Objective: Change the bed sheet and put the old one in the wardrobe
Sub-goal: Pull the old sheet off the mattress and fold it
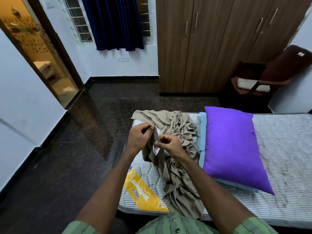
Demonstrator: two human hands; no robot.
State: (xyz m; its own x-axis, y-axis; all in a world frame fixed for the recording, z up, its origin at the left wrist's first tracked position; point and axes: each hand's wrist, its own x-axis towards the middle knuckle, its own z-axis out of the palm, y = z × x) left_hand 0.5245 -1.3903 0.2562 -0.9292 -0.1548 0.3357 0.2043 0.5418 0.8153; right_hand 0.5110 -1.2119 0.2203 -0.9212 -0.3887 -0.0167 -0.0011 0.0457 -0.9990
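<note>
1. The bed sheet (pixel 179 159), olive-brown and crumpled, is spread in a heap along the near end of the striped mattress (pixel 278 149), just beside a purple pillow (pixel 233 146).
2. One edge of the sheet is lifted off the mattress and pinched by the left hand (pixel 140 139), its fingers curled round the fabric.
3. The same edge, next to a small white label (pixel 156 150), is pinched between thumb and fingers of the right hand (pixel 168 144).
4. A blue pillow (pixel 202 132) is seen under the purple one.
5. The wooden wardrobe (pixel 211 44) is seen shut, well apart from the bed across the dark floor (pixel 67 149).
</note>
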